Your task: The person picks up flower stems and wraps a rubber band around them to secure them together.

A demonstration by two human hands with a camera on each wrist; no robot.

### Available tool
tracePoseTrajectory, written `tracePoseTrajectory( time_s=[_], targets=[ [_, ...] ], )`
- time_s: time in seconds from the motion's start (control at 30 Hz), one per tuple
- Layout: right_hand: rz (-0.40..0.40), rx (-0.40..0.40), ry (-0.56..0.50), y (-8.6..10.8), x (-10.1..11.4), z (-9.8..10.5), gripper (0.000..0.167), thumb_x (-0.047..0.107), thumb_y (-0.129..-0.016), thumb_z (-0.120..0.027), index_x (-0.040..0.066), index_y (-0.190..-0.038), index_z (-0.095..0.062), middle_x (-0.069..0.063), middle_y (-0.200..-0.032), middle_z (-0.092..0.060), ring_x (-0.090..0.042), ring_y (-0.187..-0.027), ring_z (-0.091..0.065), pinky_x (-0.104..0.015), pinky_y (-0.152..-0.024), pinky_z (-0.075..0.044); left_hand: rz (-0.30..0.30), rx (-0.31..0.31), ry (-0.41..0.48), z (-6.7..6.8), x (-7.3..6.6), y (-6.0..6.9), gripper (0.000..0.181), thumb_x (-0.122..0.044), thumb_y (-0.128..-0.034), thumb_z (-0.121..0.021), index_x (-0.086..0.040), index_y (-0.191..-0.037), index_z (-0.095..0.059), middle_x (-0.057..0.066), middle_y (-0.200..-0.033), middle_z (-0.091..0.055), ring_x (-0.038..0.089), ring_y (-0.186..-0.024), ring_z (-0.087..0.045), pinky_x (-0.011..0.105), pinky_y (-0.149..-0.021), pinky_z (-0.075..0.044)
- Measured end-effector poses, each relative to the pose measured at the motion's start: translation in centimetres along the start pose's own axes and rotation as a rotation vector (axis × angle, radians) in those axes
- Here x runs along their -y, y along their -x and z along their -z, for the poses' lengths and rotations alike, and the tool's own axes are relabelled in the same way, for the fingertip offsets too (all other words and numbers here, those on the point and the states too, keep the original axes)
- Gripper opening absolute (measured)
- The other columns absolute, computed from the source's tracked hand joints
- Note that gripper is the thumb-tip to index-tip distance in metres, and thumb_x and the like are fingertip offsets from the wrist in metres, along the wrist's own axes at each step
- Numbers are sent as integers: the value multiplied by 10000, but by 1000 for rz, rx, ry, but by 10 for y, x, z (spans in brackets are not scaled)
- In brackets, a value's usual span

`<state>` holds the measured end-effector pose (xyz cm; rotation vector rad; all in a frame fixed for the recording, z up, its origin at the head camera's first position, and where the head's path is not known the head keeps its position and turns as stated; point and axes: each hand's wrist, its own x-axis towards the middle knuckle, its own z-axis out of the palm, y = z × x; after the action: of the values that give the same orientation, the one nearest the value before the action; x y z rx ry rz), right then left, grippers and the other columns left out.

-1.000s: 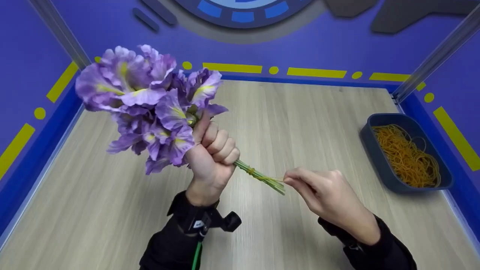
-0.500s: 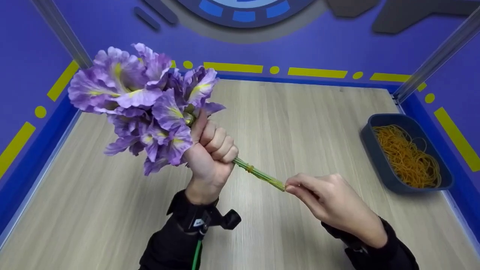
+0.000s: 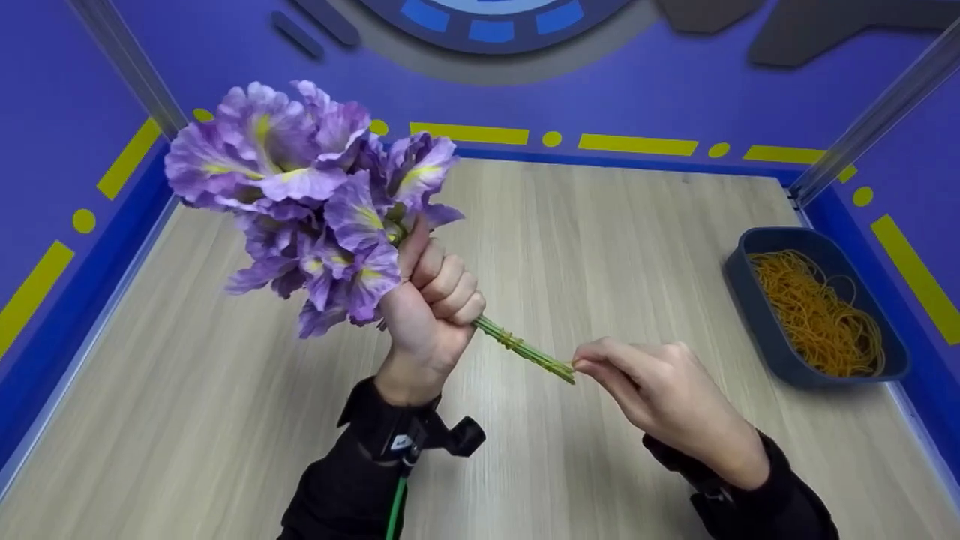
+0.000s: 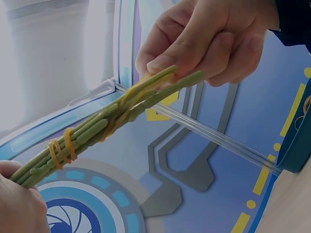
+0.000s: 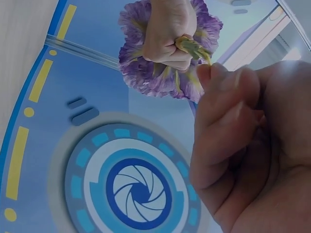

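Observation:
My left hand (image 3: 435, 307) grips a bunch of purple irises (image 3: 300, 180) by the stems, blooms to the upper left. The green stems (image 3: 536, 358) stick out below the fist, pointing down and right. A yellow-brown rubber band (image 4: 63, 149) is wound several turns around them. Farther along, a stretched rubber band strand (image 4: 127, 106) crosses the stems toward the cut ends. There my right hand (image 3: 671, 397) pinches it between thumb and forefinger; in the right wrist view the strand (image 5: 209, 59) reaches the fingertips. The stems inside my left fist are hidden.
A dark blue-grey box (image 3: 757, 341) holding a heap of loose rubber bands (image 3: 817, 315) stands at the right side of the wooden tabletop (image 3: 600, 247). Blue panels (image 3: 615, 97) with yellow markings enclose the back and sides.
The bunch swung slightly left, then back right and a little up. My right hand shifted slightly right and keeps its pinch; the strand's angle to the stem ends has changed.

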<state>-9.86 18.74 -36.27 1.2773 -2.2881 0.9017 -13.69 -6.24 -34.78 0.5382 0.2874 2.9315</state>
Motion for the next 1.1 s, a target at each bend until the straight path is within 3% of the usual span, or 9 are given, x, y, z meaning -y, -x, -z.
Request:
tracePoseTrajectory(
  time_s=[0.1, 0.27, 0.4, 0.8, 1.0, 1.1],
  targets=[
    [66, -2, 22, -3, -5, -2, 196, 226, -1068, -544, 104, -1029, -693, 73, -809, -668, 16, -580, -506, -154, -496, -439, 16, -25, -2, 0, 1, 0, 530, -304, -1125, -145, -194, -608, -186, -89, -524, -141, 30, -414, -100, 197, -378, -74],
    [148, 65, -40, -6, -10, 0, 139, 174, -1065, -548, 111, -1047, -670, 76, -840, -612, 12, -648, -543, -131, -555, -462, 37, -44, 35, 2, 1, -1, 529, -301, -1125, -183, -192, -608, -193, -92, -526, -145, 29, -411, -101, 198, -381, -75],
    [182, 94, -34, -5, -10, 1, 130, 153, -1061, -554, 100, -1065, -673, 55, -931, -661, -4, -733, -619, -162, -617, -521, 54, -43, 41, 3, 3, -1, 535, -310, -1126, -195, -195, -603, -196, -95, -523, -143, 27, -408, -95, 200, -377, -71],
    [317, -105, 47, -22, -7, -17, 154, 110, -1036, -586, 37, -950, -690, 10, -848, -671, -64, -632, -639, -204, -558, -539, 165, -130, -5, 6, 23, -2, 537, -297, -1121, -251, -207, -597, -181, -109, -503, -152, 15, -392, -112, 193, -373, -72],
    [271, -188, 138, -22, -12, -25, 188, 169, -1036, -594, 51, -930, -694, 19, -800, -659, -47, -552, -575, -194, -492, -497, 203, -137, -57, 9, 38, 1, 537, -303, -1123, -249, -209, -599, -178, -113, -498, -169, 14, -392, -116, 192, -381, -69],
    [245, -198, 121, -21, -18, -30, 165, 165, -1031, -604, 54, -955, -699, 23, -791, -658, -44, -548, -568, -175, -493, -488, 212, -133, -74, 12, 46, 3, 533, -299, -1123, -234, -208, -600, -177, -115, -495, -180, 15, -398, -124, 193, -388, -73]
  ],
)
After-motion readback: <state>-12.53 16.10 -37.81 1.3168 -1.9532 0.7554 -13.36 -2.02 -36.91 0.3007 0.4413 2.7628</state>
